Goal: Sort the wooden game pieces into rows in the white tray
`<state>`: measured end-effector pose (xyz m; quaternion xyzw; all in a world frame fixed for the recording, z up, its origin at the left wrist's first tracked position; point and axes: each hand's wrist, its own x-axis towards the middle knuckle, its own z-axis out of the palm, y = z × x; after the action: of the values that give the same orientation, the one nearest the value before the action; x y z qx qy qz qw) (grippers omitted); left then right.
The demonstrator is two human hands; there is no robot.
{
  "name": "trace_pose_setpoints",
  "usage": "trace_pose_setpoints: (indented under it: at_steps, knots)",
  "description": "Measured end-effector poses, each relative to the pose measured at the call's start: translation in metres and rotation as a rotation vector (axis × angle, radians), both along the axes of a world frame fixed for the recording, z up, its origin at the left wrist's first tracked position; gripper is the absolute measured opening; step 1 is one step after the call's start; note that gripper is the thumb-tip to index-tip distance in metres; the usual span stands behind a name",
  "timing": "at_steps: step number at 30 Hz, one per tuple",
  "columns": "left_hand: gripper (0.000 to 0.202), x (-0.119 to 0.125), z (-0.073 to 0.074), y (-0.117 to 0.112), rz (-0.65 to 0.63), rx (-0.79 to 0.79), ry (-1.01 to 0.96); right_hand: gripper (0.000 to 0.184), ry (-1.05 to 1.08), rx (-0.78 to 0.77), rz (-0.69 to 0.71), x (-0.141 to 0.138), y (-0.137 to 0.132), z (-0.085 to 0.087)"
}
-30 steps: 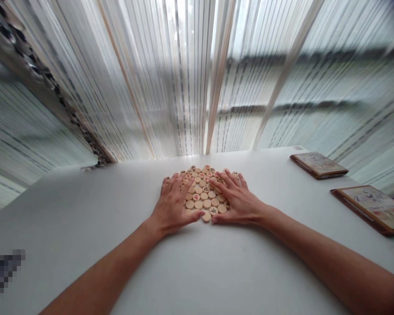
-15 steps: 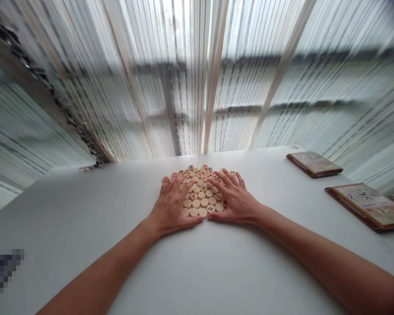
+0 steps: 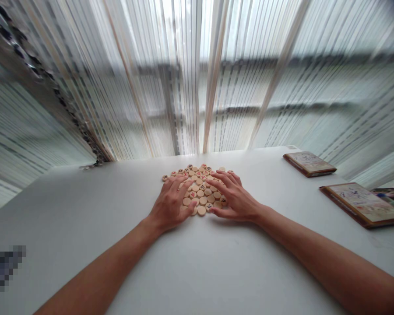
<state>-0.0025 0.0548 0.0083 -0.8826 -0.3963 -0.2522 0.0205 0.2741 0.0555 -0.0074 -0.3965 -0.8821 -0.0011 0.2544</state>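
Round wooden Chinese chess pieces [image 3: 202, 201] lie close together on the white table [image 3: 197, 262], some marked with red or black characters and others plain side up. My left hand [image 3: 171, 202] rests over the left part of the group, fingers spread, with its thumb over the near pieces. On the other side my right hand [image 3: 233, 197] lies across the right part, its fingers apart and its thumb beside a piece with a black character. Pieces under both palms are hidden. Neither hand grips a piece.
Two flat brown-edged boxes with printed tops lie at the right, the nearer box [image 3: 364, 203] and the farther box [image 3: 310, 162]. A curtain of strings [image 3: 190, 87] hangs behind the table's far edge. At the left hangs a beaded strand [image 3: 62, 98].
My left thumb has lifted and drawn in from the near edge of the pieces. My right fingers have curled slightly. The boxes appear a little farther left as the view shifts.
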Motion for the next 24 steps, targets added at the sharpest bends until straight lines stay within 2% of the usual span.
trace_pose_setpoints:
  at_steps: [4, 9, 11, 17, 21, 24]
  knots:
    - [0.038, 0.0, -0.001, -0.002, 0.002, 0.049, -0.034, 0.058, 0.09, 0.053, 0.035, 0.001, -0.001, 0.002]
    - [0.021, -0.007, 0.0, -0.01, -0.017, 0.103, -0.028, 0.032, 0.161, 0.089, -0.022, 0.004, -0.005, 0.002]
    - [0.023, -0.012, 0.001, -0.019, -0.01, 0.117, -0.022, 0.032, 0.171, 0.094, -0.039, 0.007, -0.006, 0.001]
    - [0.035, -0.027, 0.002, -0.051, 0.044, 0.102, -0.025, 0.053, 0.183, 0.08, -0.061, 0.015, -0.007, 0.004]
    - [0.04, -0.033, -0.004, -0.052, 0.058, 0.085, -0.04, 0.052, 0.149, 0.025, 0.014, 0.008, -0.023, 0.017]
    - [0.041, -0.032, -0.009, -0.049, -0.018, 0.064, -0.031, 0.047, 0.079, -0.026, 0.111, -0.006, -0.05, 0.021]
